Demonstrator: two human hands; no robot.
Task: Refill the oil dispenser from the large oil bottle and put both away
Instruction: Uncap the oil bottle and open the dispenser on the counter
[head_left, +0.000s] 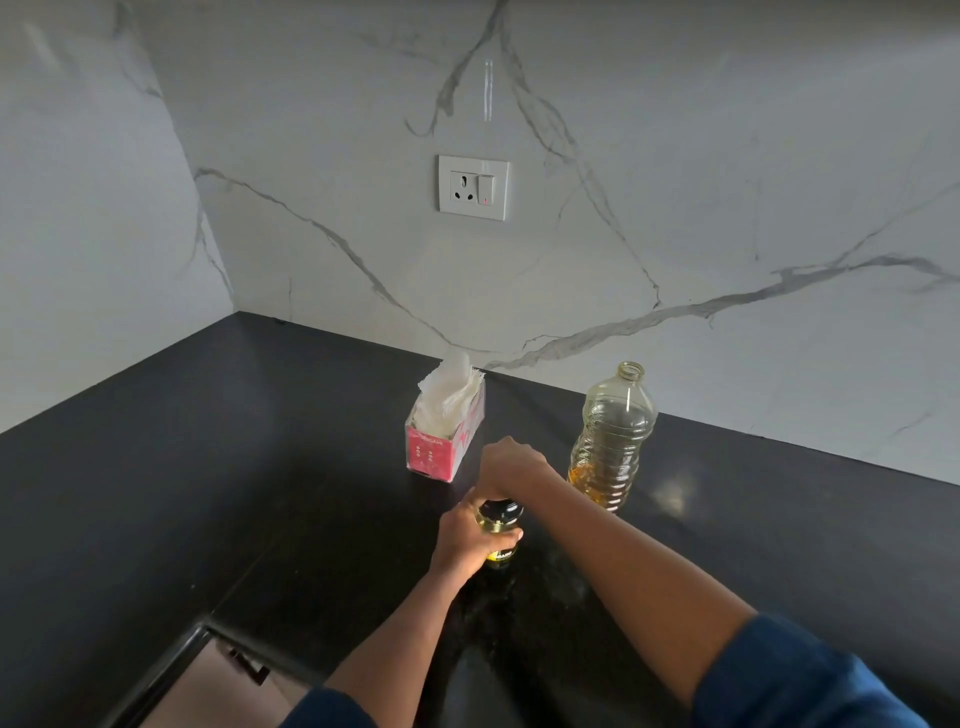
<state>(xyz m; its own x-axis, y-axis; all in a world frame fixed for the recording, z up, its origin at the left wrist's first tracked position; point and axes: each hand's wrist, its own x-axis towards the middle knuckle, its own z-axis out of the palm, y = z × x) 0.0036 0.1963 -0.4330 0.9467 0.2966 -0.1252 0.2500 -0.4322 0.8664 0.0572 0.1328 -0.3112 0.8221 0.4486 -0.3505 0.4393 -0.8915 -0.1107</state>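
I'm working in a home kitchen: a black stone counter (208, 493) runs into a corner of marble-look wall (727, 182), with a socket (473, 187) at twelve o'clock and an oil bottle (610, 441) at one.

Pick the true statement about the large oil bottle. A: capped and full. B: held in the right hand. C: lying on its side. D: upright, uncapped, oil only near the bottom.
D: the bottle stands on the counter with its threaded neck bare and oil only low down, while the left hand and right hand grip the dispenser.
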